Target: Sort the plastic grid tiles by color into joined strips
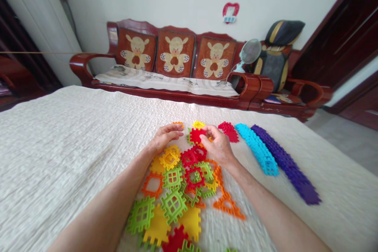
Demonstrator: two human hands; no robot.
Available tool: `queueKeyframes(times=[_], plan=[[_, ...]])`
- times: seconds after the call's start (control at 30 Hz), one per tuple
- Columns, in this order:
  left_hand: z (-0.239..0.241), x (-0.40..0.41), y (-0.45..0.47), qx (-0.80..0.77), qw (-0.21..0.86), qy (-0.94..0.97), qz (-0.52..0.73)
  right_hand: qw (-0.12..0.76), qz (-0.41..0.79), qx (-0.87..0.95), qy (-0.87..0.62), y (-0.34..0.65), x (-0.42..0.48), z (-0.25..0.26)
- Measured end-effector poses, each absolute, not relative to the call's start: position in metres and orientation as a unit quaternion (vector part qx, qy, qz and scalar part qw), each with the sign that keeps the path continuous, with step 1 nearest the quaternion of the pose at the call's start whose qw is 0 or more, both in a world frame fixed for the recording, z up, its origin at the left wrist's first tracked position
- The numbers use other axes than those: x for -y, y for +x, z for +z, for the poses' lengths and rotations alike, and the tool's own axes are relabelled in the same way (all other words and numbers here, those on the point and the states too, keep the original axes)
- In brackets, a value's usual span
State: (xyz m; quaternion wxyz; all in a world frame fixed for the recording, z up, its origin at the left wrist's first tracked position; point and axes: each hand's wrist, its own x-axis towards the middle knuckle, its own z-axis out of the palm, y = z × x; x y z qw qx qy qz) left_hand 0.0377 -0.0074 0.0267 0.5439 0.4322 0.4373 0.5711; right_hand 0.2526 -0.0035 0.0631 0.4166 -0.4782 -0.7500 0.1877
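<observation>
Between the thumb and fingers of my right hand (217,144) is a red interlocking plastic tile (196,136), held up over the far end of the pile. My left hand (168,137) hovers to its left, fingers loosely bent and thumb apart, with nothing visible in it. Just behind those fingertips shows an orange piece (178,123); whether they touch it I cannot tell. A yellow piece (199,124) lies beyond the red tile. Between my forearms spreads a loose heap of notched tiles, including a green window tile (173,205), a yellow tile (189,220) and an orange frame (152,185).
Right of the heap lie a small red stack (228,131), a long overlapping row of light-blue tiles (256,149) and a purple row (286,165). A cream quilted cover (73,145) lies under everything. Beyond its far edge stands a wooden sofa (171,95) with a fan (250,52).
</observation>
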Motion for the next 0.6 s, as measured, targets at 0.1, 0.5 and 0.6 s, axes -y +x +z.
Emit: queueKeyframes(times=[0.1,0.5,0.6], plan=[[0.023,0.006,0.033,-0.45,0.526,0.413,0.592,0.381,0.124,0.78,-0.48,0.283,-0.015,0.076],[0.024,0.006,0.031,-0.447,0.538,0.398,0.594,0.204,0.185,0.836,-0.476,0.349,-0.017,0.053],[0.026,0.007,0.031,-0.453,0.537,0.4,0.589,0.127,0.22,0.849,-0.463,0.359,-0.001,0.062]])
